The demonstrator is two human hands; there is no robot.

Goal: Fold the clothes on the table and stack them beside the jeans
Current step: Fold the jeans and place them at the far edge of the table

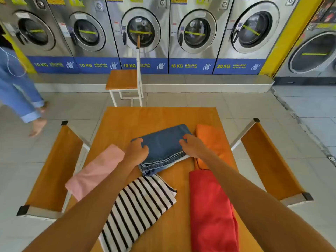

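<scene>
Folded blue jeans [163, 146] lie in the middle of the wooden table [138, 119]. My left hand [136, 151] grips their left edge and my right hand [192, 145] grips their right edge. A pink cloth [96, 171] lies at the table's left side, partly under my left forearm. Close to me, a black-and-white striped shirt [140, 206] lies loosely spread. A red cloth [211, 211] stretches along the right side. Behind it sits an orange cloth [212, 139], right of the jeans and partly hidden by my right arm.
Wooden benches flank the table, one at the left [54, 170] and one at the right [269, 160]. A wooden chair [123, 82] stands beyond the far edge. A row of washing machines [141, 30] lines the back wall. A person in jeans [16, 88] walks at far left.
</scene>
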